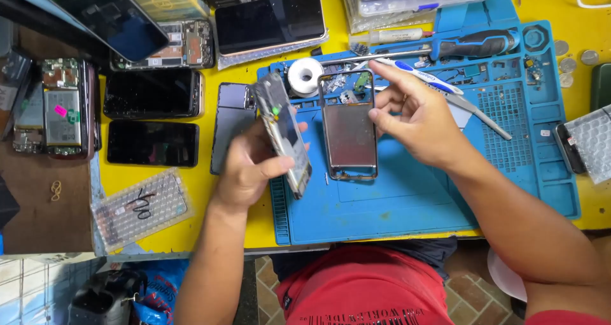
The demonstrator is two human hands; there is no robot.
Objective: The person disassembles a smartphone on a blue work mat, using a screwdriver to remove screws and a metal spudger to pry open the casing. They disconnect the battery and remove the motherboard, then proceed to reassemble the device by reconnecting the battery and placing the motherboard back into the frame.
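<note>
A yellow counter (210, 201) carries everything here, and on it lies a blue work mat (407, 204) with moulded compartments along its far and right sides. Left of the mat sit several phones: two dark-screened ones (151, 118) stacked one above the other, an opened one with a battery showing (62, 108) at the far left, and another with bare circuit boards (184, 45) further back beside a black-screened phone (270, 21). A clear bubble-wrap sleeve (143, 207) lies near the counter's front edge. In the middle of the mat a phone frame (348, 131) lies flat, its inner plate facing up, with nothing touching it. The left hand (245, 169) is raised over the mat's left edge and holds a phone part (284, 134) tilted on edge, just left of the frame; its fingers (270, 167) are clamped around the part's lower half, thumb across the face. A grey phone back (232, 124) lies on the counter beneath that hand. The right hand (414, 118) hovers above the mat just right of the frame, its fingers (388, 77) loosely curled and apart, gripping nothing that can be seen. Behind it lie a dark-handled screwdriver (474, 43), a white-and-blue toothbrush (420, 75), a roll of white tape (305, 75), and a few coins (566, 64) at the mat's far right corner.
</note>
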